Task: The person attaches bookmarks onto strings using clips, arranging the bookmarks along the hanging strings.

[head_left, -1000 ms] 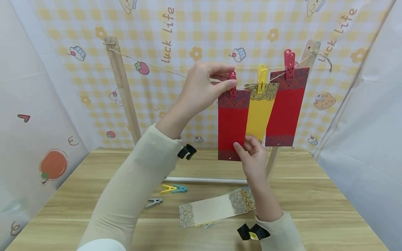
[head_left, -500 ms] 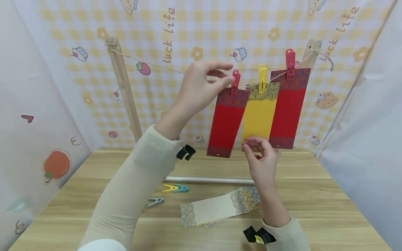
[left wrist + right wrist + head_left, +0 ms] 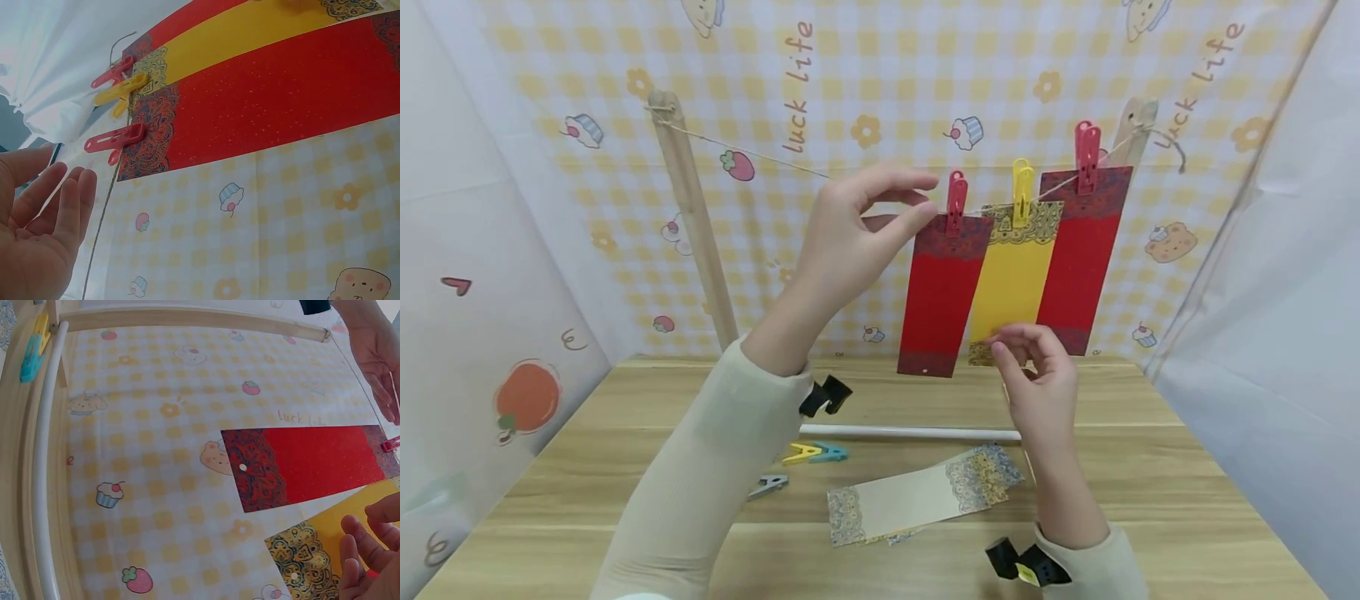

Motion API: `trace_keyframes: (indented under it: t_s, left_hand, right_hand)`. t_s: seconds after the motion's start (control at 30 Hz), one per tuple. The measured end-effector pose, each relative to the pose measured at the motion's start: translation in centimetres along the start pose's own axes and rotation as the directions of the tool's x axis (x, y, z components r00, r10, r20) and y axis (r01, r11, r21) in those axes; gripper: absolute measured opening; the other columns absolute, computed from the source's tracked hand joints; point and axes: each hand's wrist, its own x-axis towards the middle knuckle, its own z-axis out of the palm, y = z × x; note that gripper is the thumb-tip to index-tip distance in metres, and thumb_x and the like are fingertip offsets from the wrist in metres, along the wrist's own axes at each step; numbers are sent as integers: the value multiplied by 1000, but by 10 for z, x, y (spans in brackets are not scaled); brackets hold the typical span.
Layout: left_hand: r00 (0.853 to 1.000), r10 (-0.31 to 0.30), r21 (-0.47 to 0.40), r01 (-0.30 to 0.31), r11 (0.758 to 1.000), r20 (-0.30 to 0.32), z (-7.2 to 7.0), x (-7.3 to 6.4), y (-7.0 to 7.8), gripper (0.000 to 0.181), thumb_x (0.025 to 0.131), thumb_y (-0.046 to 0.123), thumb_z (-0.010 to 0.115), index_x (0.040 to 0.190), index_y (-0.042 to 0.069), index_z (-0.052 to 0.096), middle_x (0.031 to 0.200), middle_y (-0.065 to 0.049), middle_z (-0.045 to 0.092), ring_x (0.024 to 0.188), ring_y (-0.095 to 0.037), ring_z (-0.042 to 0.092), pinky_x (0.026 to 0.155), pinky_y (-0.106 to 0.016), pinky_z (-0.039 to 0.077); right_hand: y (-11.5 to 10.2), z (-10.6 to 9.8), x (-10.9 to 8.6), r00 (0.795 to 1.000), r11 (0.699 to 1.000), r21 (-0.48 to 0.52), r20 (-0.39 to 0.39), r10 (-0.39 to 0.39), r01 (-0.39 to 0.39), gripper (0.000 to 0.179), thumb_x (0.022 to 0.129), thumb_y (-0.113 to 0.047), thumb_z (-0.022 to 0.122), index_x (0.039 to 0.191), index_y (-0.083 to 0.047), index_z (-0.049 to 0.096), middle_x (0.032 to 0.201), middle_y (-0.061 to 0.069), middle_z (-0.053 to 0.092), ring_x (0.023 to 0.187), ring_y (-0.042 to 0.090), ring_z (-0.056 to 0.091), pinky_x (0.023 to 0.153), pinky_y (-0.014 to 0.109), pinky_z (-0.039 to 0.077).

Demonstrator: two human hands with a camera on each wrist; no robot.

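Note:
In the head view, a red card with a patterned border hangs from a string under a red clothespin. My left hand is just left of that clothespin; the left wrist view shows its relaxed fingers apart from the pin, holding nothing. Right of it hangs a yellow card on a yellow clothespin, then another red card on a red clothespin. By the yellow card's lower end is my right hand, its fingers loosely bent with nothing gripped; whether they touch the card I cannot tell.
Wooden posts hold the string at both ends. A white rod runs low across the table. Overlapping patterned cards lie in front, with yellow, blue and grey clothespins to their left.
My left hand has let go of the red clothespin and drawn back left. My right hand has released the front red card and moved right; that card has swung left.

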Motion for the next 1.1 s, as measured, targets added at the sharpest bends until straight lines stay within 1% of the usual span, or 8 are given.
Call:
trace_keyframes:
  t_s: [0.13,0.27,0.4,0.5,0.6,0.77,0.83,1.1]
  left_hand:
    - [1000,14,-5,-14,1000,-15,-5,-14,-5,26,91,6,71,117,1,71,118,-9,71,100,-13,66,86,-26,60]
    - [1000,8,-7,-8,1000,-25,-8,-27,-13,25,91,5,70,116,0,71,116,-10,72,99,-13,66,87,-27,60]
    - [999,3,-9,-4,1000,-40,-12,-37,-20,24,91,4,70,114,0,72,115,-11,72,99,-13,67,87,-27,60]
    - [999,7,-5,-7,1000,-47,-15,-45,-24,23,91,2,70,114,-2,72,116,-12,72,98,-14,68,87,-27,60]
    - [999,-7,-3,7,1000,-45,-19,-54,-26,24,90,1,71,114,-2,71,117,-12,71,99,-16,67,87,-27,60]
    - [998,-55,11,55,998,-34,-22,-66,-32,25,90,2,71,115,0,71,118,-10,71,104,-15,66,87,-25,60]
    - [997,-63,14,64,998,-34,-23,-72,-34,25,89,1,71,115,0,71,117,-10,71,106,-14,65,86,-25,60]
    - [995,-81,43,84,996,-60,-30,-99,-47,26,87,-3,72,113,-2,72,116,-12,72,105,-11,65,85,-23,60]
  right_hand:
    - [-5,-1,-1,1000,1000,2,19,2,-2,15,91,4,66,106,5,65,88,-7,72,80,12,64,55,13,46]
    - [-6,-4,-3,998,998,-63,55,2,1,15,92,2,67,106,2,66,89,-10,71,80,10,64,50,14,41]
    - [-6,-7,-5,994,989,-149,110,10,6,15,92,-3,69,107,-1,67,89,-15,69,81,8,62,55,15,45]
    - [-5,-11,-6,988,975,-219,155,13,22,16,92,-6,69,108,-3,67,90,-17,67,83,6,61,61,17,51]
    - [-3,-14,-7,981,960,-276,193,12,42,16,93,-7,69,108,-4,68,93,-14,67,84,6,59,63,18,53]
    - [-1,-20,-10,965,935,-349,260,34,61,18,93,-7,69,110,-6,68,104,2,69,88,5,57,69,21,53]
    - [1,-21,-11,956,927,-370,289,51,63,19,93,-9,70,111,-6,67,107,6,69,89,6,57,71,22,52]
    - [12,-19,-14,919,903,-426,375,123,53,20,94,-13,69,113,-9,68,109,6,70,94,9,56,77,26,50]
